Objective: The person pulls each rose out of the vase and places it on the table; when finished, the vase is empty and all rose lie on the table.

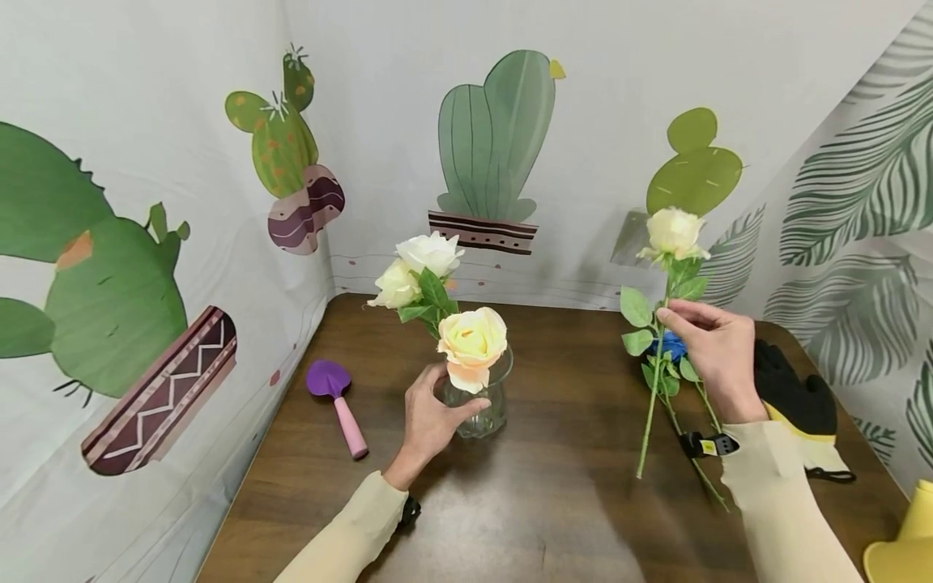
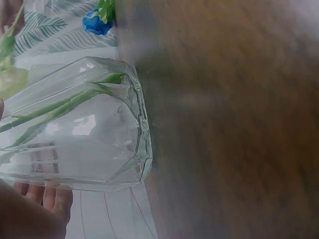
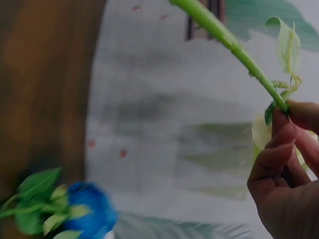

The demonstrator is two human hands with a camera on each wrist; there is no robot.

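Observation:
My left hand [image 1: 435, 411] is curled round a clear faceted glass vase [image 2: 94, 134] that stands on the wooden table. Two white roses [image 1: 432, 254] and a peach-yellow rose [image 1: 474, 338] rise from the vase, and their green stems [image 2: 65, 105] show through the glass. At the right, my right hand [image 1: 717, 348] pinches the green stem [image 3: 234, 47] of a white rose [image 1: 675, 232] between thumb and fingers. This rose is upright, its lower stem hanging below the hand. Behind it a blue rose [image 1: 668, 346] lies on the table, partly hidden by leaves and the hand.
A small trowel with a purple blade [image 1: 329, 378] and pink handle [image 1: 351, 427] lies left of the vase. Black-and-yellow gloves [image 1: 798, 397] lie beyond the right wrist. Something yellow [image 1: 904, 551] stands at the lower right corner. Cactus-printed cloth [image 1: 379, 146] closes off the back and left.

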